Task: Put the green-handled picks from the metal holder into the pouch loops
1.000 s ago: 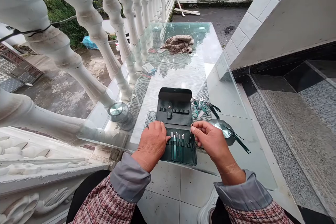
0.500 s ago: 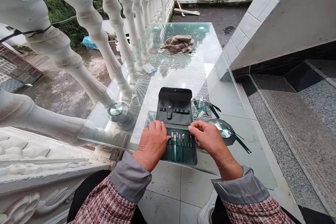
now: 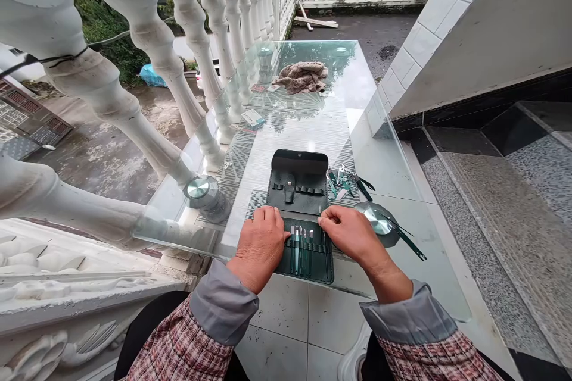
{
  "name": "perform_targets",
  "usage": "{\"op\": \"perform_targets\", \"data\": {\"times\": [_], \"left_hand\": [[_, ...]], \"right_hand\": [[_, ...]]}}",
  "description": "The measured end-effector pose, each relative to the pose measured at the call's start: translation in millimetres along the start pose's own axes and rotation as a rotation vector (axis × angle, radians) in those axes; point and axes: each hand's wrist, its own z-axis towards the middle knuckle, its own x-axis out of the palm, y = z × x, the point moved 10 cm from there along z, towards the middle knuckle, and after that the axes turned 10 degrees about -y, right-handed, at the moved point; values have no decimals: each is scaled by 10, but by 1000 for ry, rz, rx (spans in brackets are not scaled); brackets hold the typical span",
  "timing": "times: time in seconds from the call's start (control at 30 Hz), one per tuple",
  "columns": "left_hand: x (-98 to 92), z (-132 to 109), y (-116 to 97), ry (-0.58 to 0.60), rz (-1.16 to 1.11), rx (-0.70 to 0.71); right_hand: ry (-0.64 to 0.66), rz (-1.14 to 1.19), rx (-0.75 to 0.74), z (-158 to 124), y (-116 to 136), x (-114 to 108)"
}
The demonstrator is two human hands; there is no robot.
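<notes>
One open black case [image 3: 304, 203] lies on the glass counter [image 3: 304, 128] before us. Our left hand [image 3: 263, 242] rests on its left edge; whether those fingers grip, we cannot tell. Our right hand [image 3: 349, 232] has fingers pinched on a slim tool [image 3: 326, 254] along the case's right side.

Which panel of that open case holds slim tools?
The near panel of the dark leather-like case, beneath the left hand: slim metal tools sit in its loops; the far panel shows a snap strap instead.
</notes>
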Motion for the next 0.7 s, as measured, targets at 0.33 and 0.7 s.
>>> {"op": "perform_targets", "data": {"times": [0.33,0.7], "left_hand": [[13,-8,6,-8,10,-12],[15,-5,-12,-25,5,-7]], "right_hand": [[104,25,-91,-59,19,21],[-163,-89,-165,19,115,-81]]}}
